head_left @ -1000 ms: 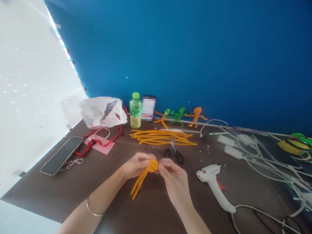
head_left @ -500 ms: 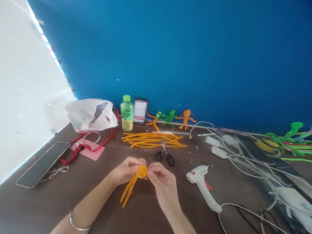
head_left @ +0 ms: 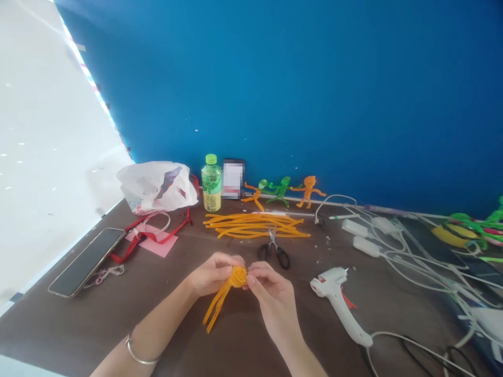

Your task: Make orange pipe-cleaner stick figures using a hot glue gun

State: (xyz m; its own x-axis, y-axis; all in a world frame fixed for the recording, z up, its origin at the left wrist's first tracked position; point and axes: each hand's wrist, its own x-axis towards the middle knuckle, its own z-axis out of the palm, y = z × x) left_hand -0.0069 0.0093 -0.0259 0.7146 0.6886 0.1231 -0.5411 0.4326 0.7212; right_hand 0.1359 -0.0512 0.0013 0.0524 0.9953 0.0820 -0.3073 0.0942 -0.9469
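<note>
I log the left hand [head_left: 214, 275] and right hand [head_left: 275, 296] both pinching an orange pipe-cleaner coil [head_left: 238, 276] just before the black-handled scissors [head_left: 273, 248]; coil wound, tail strands [head_left: 215, 309] left unwound.

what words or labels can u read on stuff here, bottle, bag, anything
No text here can be read for certain, so there is nothing to quote.
Green-capped plastic bottle: the label is too small and blurred to read.
Pixelated card beside the bottle: blurred out, unreadable.
White plastic bag: the printed patch is creased and too blurred to read.
White hot glue gun: no readable text.
</note>
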